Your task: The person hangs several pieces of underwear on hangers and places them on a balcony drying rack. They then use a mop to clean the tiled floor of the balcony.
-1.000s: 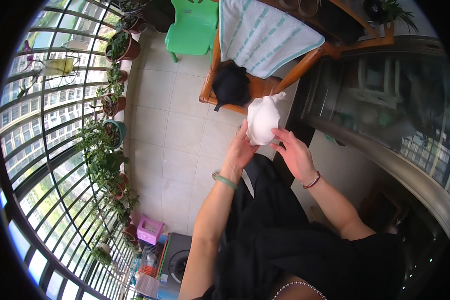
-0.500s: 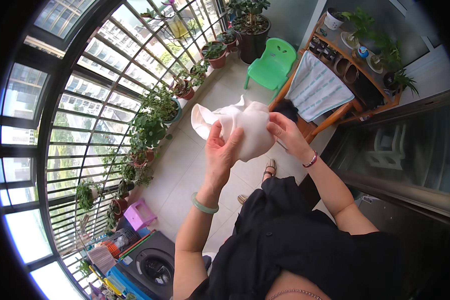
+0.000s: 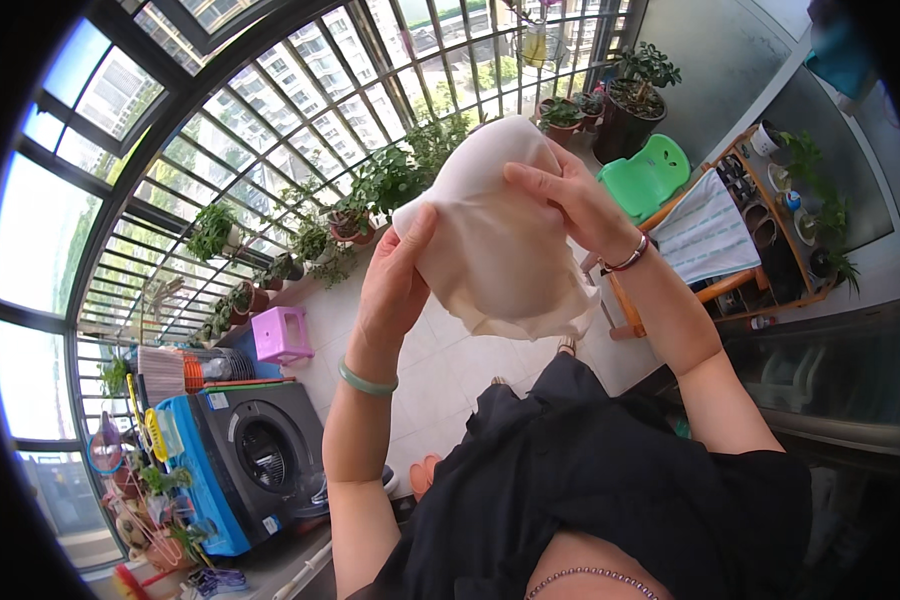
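A soft cream-coloured garment [image 3: 505,250] is stretched out in front of me, with smooth rounded bulges like moulded cups and a loose, wavy lower edge. It may be a bra, but its full shape does not show. My left hand [image 3: 395,275] pinches its left side, the thumb lying on the near face. On the upper right, my right hand [image 3: 582,205] grips the cloth, thumb in front and the other fingers mostly hidden behind it. Both hands are closed on the garment, which hangs in the air over the tiled floor.
A dark front-loading washing machine [image 3: 260,455] stands at the lower left, near a pink stool [image 3: 282,335]. Potted plants [image 3: 385,180] line the barred window. To the right are a green chair [image 3: 650,175] and a wooden shoe rack [image 3: 715,285] with a striped towel [image 3: 705,230].
The bunched garment has been spread out and raised, and its lower edge now hangs open. My hands have moved farther apart. The view has turned left, bringing more of the washing machine in.
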`<state>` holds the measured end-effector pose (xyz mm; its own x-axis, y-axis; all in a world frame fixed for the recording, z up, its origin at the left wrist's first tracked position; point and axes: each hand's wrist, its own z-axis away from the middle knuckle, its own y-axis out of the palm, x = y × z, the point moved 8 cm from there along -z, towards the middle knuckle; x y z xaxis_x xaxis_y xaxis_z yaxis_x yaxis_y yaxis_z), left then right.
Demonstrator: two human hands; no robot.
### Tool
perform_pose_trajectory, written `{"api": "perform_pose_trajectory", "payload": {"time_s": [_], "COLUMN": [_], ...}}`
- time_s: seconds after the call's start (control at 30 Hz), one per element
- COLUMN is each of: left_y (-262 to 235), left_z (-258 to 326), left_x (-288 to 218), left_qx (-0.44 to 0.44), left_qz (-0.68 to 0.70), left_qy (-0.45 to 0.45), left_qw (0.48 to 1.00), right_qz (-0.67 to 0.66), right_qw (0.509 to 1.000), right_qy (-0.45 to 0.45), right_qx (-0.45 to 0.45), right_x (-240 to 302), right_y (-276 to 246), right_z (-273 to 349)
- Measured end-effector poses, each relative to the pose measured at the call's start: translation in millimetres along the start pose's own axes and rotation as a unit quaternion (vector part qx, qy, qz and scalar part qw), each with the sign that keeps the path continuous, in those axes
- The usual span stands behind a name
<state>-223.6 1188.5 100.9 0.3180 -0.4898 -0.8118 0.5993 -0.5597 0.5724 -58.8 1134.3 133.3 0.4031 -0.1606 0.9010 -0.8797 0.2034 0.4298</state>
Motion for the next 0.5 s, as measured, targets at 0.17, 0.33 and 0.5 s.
{"api": "perform_pose_trajectory", "payload": {"time_s": [0.17, 0.33, 0.5], "left_y": [-38.0, -44.8, -51.1], "left_z": [45.6, 83.7, 104.0], "left_x": [-42.9, -63.1, -75.8], "left_qx": [-0.066, -0.072, -0.134], "left_qz": [0.054, 0.096, 0.066], "left_qy": [0.036, 0.108, 0.214], "left_qw": [0.996, 0.987, 0.965], "right_qz": [0.108, 0.206, 0.15], "right_qw": [0.983, 0.978, 0.956], "right_qy": [0.079, -0.002, 0.153], "right_qx": [0.126, 0.021, 0.201], "right_x": [-20.5, -51.1, -112.9], "right_y": [23.6, 17.1, 53.0], "right_z": [-8.1, -10.0, 29.4]}}
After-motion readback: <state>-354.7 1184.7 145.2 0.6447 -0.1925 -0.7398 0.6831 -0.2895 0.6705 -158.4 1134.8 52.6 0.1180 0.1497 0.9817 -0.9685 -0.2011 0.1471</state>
